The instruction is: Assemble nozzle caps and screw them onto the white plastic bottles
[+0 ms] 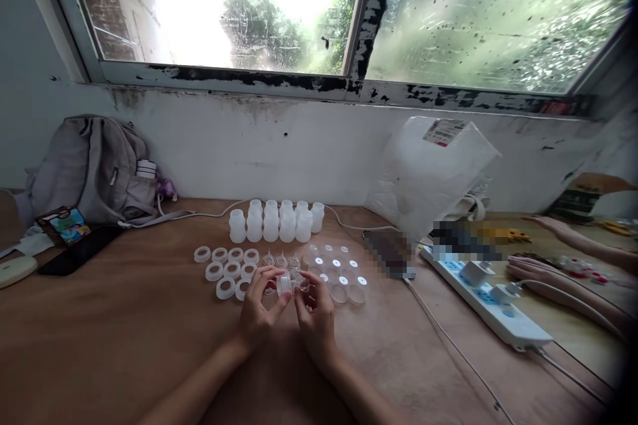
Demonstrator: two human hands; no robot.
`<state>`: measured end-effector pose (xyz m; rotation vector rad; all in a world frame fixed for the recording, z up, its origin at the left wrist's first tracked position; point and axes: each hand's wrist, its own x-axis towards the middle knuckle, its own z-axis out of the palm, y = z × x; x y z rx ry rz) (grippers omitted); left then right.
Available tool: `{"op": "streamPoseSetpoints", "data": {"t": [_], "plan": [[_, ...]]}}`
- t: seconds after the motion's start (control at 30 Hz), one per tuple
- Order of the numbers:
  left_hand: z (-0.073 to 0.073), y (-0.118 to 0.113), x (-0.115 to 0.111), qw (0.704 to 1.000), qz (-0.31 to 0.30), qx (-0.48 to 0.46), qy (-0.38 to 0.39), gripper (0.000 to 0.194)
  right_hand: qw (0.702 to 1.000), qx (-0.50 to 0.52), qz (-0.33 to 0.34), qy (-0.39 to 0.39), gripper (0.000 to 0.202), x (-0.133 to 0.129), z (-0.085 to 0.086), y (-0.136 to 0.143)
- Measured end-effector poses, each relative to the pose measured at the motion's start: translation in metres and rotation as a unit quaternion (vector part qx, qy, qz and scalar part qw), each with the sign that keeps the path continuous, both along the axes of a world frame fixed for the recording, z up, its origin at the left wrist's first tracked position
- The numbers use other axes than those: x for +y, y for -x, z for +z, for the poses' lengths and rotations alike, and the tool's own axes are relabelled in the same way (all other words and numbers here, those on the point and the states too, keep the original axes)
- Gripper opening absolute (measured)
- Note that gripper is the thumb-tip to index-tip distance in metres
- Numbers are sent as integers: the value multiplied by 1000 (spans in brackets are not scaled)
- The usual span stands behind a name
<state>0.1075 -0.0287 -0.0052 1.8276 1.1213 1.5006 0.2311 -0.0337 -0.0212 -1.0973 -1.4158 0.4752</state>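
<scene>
Near the table's middle, my left hand [262, 309] grips a small translucent cylindrical piece [284, 283] between thumb and fingers. Close beside it, my right hand [316, 315] has its thumb and fingers closed round a small clear part [300, 282], partly hidden by the fingers. Rows of white rings [214, 271] lie to the left of my hands. Small clear pieces with thin tips [281, 260] sit just beyond my fingers. Clear discs [339, 293] and small white-dotted round pieces lie at the right. Behind them stand several white translucent bottles [270, 228] in rows.
A grey backpack [94, 166] and a black phone [80, 254] are at the left. To the right are a blurred phone [391, 254] on a cable, a white power strip [491, 302], a plastic bag [428, 172] and another person's arms [568, 285].
</scene>
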Motion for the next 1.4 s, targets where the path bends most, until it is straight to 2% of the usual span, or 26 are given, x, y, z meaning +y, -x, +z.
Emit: {"op": "streamPoseSetpoints", "data": {"t": [0.13,0.27,0.37,0.5,0.6,0.67,0.8,0.9,0.97,1.03,1.17,1.27,1.4], "plan": [[-6,-3,2,998,-31,-33,42,28,997,-25,78,-4,38,-5,5,1],[-3,-4,3,989,-76,-69,107,28,983,10,176,54,52,-10,10,1],[0,-1,2,979,-101,-97,149,30,968,61,224,98,50,-11,12,-1],[5,5,2,970,-117,-118,177,33,955,94,246,137,43,-12,16,-3],[8,5,3,959,-118,-148,211,37,952,124,238,150,27,-10,20,-4],[8,3,2,948,-131,-169,237,39,963,102,207,141,20,-8,20,-4],[7,-3,-2,918,-183,-218,278,35,995,-19,77,57,13,-8,21,-6],[6,-4,-4,903,-192,-252,289,31,998,-64,13,21,14,-9,22,-8],[6,-4,-5,902,-191,-263,285,28,997,-57,26,40,20,-9,23,-8],[6,-3,-5,907,-188,-257,276,27,994,-42,73,76,19,-8,23,-8],[6,-3,-2,932,-157,-188,267,34,979,28,149,139,16,-5,20,-7],[6,-2,-2,956,-117,-128,238,39,972,94,152,152,19,-4,17,-6],[7,0,-5,980,-85,-38,174,33,971,116,147,148,19,-3,16,-6]]}}
